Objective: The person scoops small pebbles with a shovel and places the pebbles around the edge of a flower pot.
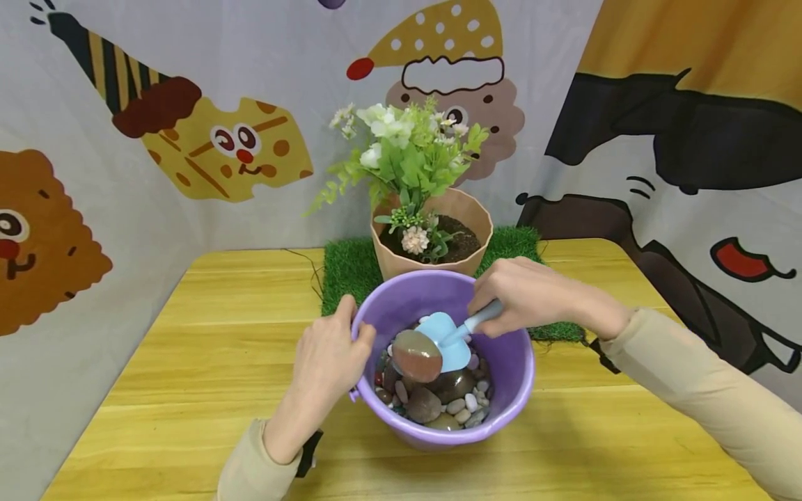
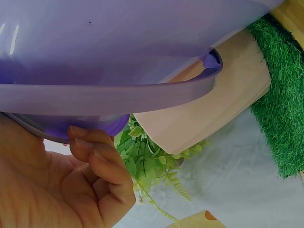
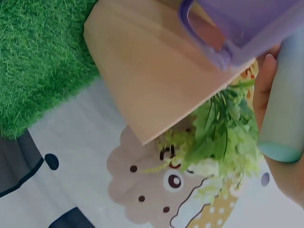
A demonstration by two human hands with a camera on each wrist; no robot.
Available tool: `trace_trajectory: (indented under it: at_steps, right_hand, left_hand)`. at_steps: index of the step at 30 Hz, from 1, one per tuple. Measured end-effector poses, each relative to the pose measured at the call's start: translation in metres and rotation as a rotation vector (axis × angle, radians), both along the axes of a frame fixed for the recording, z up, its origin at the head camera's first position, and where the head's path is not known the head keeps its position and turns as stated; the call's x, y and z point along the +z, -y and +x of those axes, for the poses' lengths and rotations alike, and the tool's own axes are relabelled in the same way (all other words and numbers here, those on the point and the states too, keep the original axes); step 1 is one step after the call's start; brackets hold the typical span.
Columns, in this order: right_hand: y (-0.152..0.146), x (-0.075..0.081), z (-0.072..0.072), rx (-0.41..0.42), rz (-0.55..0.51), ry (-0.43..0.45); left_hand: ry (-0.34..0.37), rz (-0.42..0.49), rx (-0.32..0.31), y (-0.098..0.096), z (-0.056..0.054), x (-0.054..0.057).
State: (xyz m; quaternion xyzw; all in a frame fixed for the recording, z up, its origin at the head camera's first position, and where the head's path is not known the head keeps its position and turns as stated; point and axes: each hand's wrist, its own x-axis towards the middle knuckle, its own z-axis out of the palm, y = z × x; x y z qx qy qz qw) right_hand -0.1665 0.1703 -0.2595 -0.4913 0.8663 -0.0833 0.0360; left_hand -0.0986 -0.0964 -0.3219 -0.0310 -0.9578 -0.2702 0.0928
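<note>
A purple bucket (image 1: 509, 372) with several stones and pebbles (image 1: 460, 410) inside stands on the wooden table. My left hand (image 1: 331, 353) grips its left rim, fingers curled at the edge in the left wrist view. With my right hand (image 1: 526, 296) I hold a toy shovel by its grey-blue handle (image 3: 285, 99). The light-blue blade (image 1: 452, 348) is down inside the bucket. A large smooth stone (image 1: 416, 356), greenish above and reddish below, lies at the blade's left edge and covers part of it. Whether the blade carries it, I cannot tell.
Behind the bucket a peach-coloured pot (image 1: 432, 267) with soil and a leafy white-flowered plant (image 1: 401, 146) stands on a green grass mat (image 1: 347, 268). The bucket's handle (image 2: 118, 99) hangs along its side. A cartoon-printed cloth (image 1: 250, 42) hangs behind the table (image 1: 188, 390).
</note>
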Motion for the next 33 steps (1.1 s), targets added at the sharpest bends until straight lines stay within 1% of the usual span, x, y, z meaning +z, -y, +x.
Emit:
trace_trajectory:
  at_steps: [5, 17, 25, 33]
  right_hand:
    - [-0.009, 0.007, -0.001, -0.024, -0.014, -0.002]
    - [-0.028, 0.019, -0.007, -0.075, -0.041, -0.024]
    - [-0.038, 0.029, -0.009, -0.147, -0.046, -0.013]
    - [-0.047, 0.037, -0.015, -0.225, -0.025, -0.055]
  left_hand:
    - [0.003, 0.006, -0.001, 0.0, 0.0, 0.0]
    - [0.006, 0.004, -0.004, 0.0, 0.0, 0.001]
    - [0.003, 0.001, -0.006, 0.0, 0.0, 0.001]
    - [0.022, 0.015, -0.011, 0.0, 0.001, 0.001]
